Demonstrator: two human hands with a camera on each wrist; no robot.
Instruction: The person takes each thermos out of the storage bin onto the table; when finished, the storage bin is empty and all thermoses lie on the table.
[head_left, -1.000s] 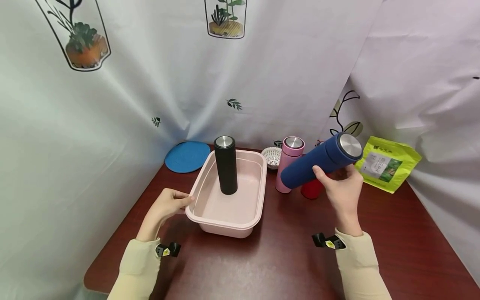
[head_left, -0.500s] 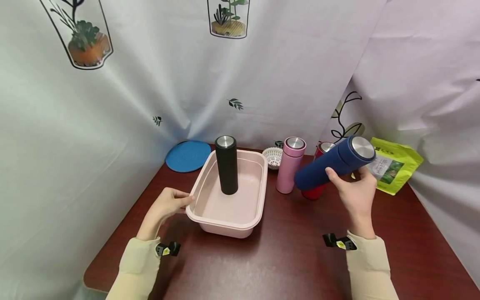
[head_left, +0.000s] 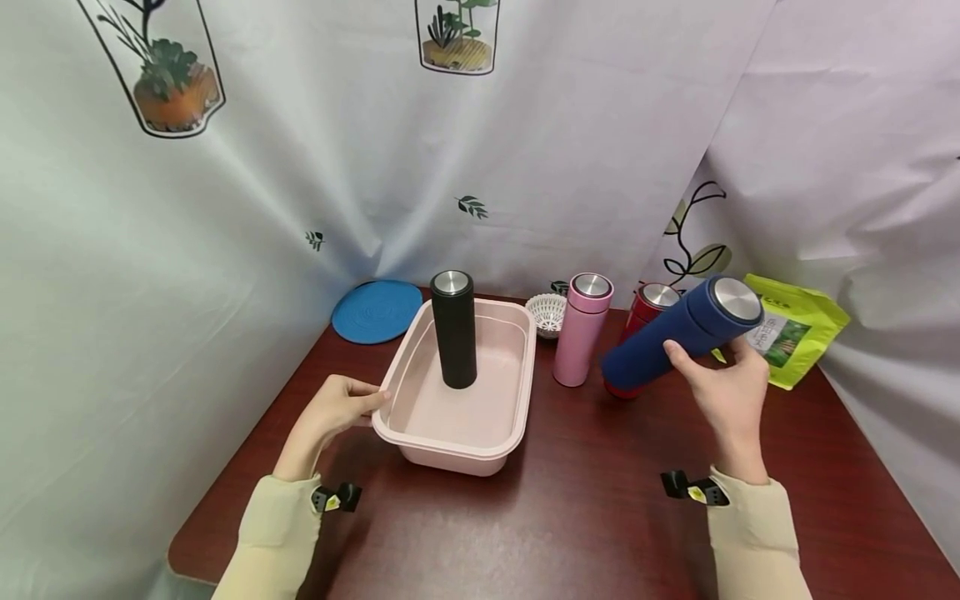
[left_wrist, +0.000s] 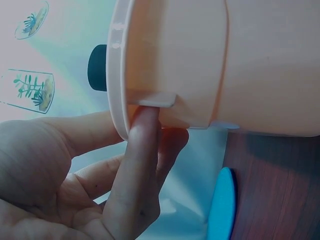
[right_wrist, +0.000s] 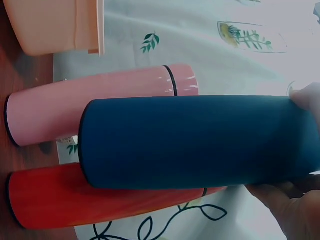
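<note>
I can read no words or numbers here. The green pouch (head_left: 793, 328) on the counter (head_left: 585, 517) past my right hand (head_left: 726, 392) carries a white label with print, but its characters are too small and blurred to make out.

Count: 4 flasks – black (head_left: 453, 329), pink (head_left: 582, 331), red (head_left: 647, 312), blue (head_left: 681, 332). 1 pink tub (head_left: 457, 433). 1 blue mat (head_left: 375, 311). 1 small white basket (head_left: 545, 314). 1 green pouch (head_left: 797, 327). 2 hands – left (head_left: 330, 414), right (head_left: 723, 396). 1 worktop (head_left: 570, 517). 2 potted-plant prints on the backdrop, plus 2 small leaf sprigs.
</note>
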